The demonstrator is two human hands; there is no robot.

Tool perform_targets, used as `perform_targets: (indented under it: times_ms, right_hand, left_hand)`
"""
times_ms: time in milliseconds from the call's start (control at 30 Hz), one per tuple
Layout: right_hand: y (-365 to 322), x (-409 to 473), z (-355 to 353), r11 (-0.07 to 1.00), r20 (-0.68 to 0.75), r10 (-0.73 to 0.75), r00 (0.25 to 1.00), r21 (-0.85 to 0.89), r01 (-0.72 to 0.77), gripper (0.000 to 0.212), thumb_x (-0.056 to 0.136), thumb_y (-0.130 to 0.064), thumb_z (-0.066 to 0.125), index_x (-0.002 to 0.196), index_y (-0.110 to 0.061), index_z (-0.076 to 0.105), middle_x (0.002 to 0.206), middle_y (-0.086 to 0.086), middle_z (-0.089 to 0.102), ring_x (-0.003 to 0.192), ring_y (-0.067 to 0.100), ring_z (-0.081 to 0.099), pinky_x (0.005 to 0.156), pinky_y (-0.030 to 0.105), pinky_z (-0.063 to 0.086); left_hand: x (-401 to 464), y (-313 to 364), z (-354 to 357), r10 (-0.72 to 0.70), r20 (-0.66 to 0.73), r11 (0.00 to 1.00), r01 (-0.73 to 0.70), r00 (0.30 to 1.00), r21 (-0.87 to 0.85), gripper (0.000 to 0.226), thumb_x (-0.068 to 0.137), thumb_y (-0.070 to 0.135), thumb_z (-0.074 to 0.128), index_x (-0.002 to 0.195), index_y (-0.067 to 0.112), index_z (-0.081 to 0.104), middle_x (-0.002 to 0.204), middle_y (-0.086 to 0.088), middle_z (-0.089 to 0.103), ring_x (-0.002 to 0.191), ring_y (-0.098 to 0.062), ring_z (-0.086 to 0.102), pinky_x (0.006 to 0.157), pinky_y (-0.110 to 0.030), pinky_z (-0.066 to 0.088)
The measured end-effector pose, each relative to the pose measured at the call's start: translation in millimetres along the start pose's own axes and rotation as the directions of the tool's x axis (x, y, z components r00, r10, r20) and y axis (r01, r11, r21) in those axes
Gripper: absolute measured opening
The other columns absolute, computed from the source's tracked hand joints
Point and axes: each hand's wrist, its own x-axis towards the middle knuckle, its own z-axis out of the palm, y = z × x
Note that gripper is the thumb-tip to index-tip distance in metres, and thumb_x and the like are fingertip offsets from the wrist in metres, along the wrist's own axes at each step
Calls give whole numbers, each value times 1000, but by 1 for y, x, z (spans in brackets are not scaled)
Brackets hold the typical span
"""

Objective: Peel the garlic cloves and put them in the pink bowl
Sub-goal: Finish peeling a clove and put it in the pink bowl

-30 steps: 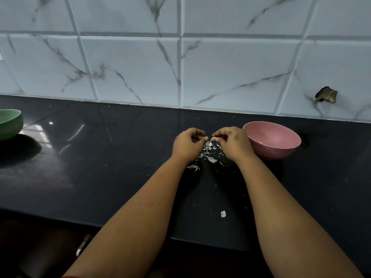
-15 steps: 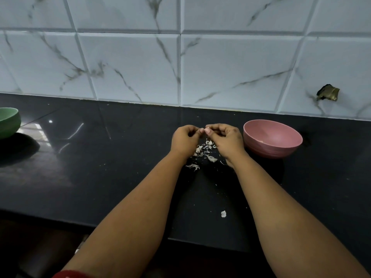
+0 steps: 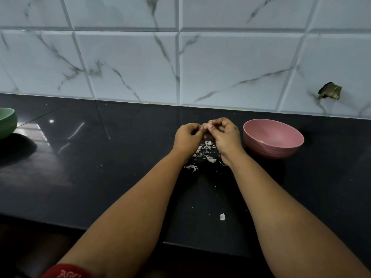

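Nearest, close to the front edge of the glossy black stone counter, lies one stray white scrap of garlic skin. Farther in, toward the middle of the counter, a loose pile of papery white peelings sits under both hands. The left hand and right hand are raised just above that pile, fingers curled and fingertips meeting around a small pale garlic clove, mostly hidden between them. This looks like the peeling step, with skin not yet fully stripped; how much remains cannot be told.

Just to the right of the right hand stands the round pink plastic bowl, with what seems a pale peeled piece inside. Next, the bared clove should need only a short carry rightward and a drop over the rim. A green bowl sits at the counter's left edge, and behind rises the white marbled tile wall.
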Motion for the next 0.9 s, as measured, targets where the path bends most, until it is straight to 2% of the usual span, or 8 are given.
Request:
perform_targets:
  times_ms: [67, 200, 333, 433, 533, 667, 733, 900]
  right_hand:
    - [2, 3, -2, 986, -48, -89, 995, -146, 81, 21, 89, -11, 66, 78, -29, 64, 87, 5, 72, 86, 27, 70, 81, 46, 58]
    - [-9, 6, -11, 827, -58, -374, 926, -473, 305, 13, 91, -19, 64, 84, -30, 66, 77, -4, 69, 66, 10, 67, 67, 28, 56]
    - [-5, 10, -21, 573, 74, -267, 961, -789, 220, 1, 85, -9, 69, 86, -9, 70, 82, 6, 69, 66, 17, 61, 62, 26, 45]
    - [0, 14, -28, 506, -9, -152, 988, -859, 70, 3, 83, -4, 70, 81, -4, 68, 83, 11, 69, 67, 17, 55, 61, 23, 37]
    - [-4, 13, -28, 474, 76, -127, 989, -871, 128, 12, 84, 3, 63, 86, -3, 73, 88, 12, 71, 73, 20, 60, 65, 23, 42]
    - [-13, 11, -24, 495, 78, -312, 947, -838, 232, 12, 84, 0, 64, 89, -4, 74, 89, 12, 72, 85, 27, 64, 77, 34, 50]
    - [-14, 12, -24, 421, 69, -392, 917, -873, 246, 10, 85, -8, 65, 90, -9, 74, 91, 8, 71, 87, 25, 64, 75, 32, 49]
    - [1, 14, -20, 214, 21, 43, 999, -977, 11, 14, 77, -7, 66, 85, -16, 71, 92, 5, 72, 86, 27, 67, 77, 35, 58]
  left_hand:
    - [-2, 0, 3, 4, 17, 999, -5, 1000, 45, 33, 98, 35, 57, 77, 13, 70, 62, 10, 68, 60, -10, 62, 66, -32, 51]
    - [0, -4, 1, 6, -23, 997, -4, 1000, 73, 30, 101, 35, 51, 92, 13, 70, 73, 9, 69, 71, -10, 65, 77, -37, 55]
    - [5, -9, -6, -22, -108, 998, 29, 994, 61, 18, 97, 31, 58, 86, 19, 66, 78, 5, 70, 70, -12, 62, 77, -41, 56]
    - [4, -10, -6, -34, -110, 997, 41, 993, 61, 13, 96, 27, 60, 89, 19, 67, 82, 3, 70, 69, -8, 60, 71, -32, 53]
    - [3, -10, -4, -4, -90, 994, 14, 996, 108, 7, 94, 25, 63, 91, 20, 67, 85, 1, 71, 77, -11, 65, 69, -24, 50]
    - [4, -11, -4, -5, -79, 993, 14, 997, 117, 6, 92, 26, 65, 90, 21, 67, 83, 2, 70, 78, -12, 65, 70, -26, 51]
    - [4, -10, -5, -8, -86, 994, 18, 996, 107, 5, 92, 25, 65, 90, 21, 67, 81, 3, 68, 76, -11, 63, 71, -27, 51]
    - [3, -10, -5, -7, -78, 994, 16, 997, 112, 8, 93, 25, 65, 92, 18, 68, 81, 4, 66, 70, -7, 58, 66, -22, 48]
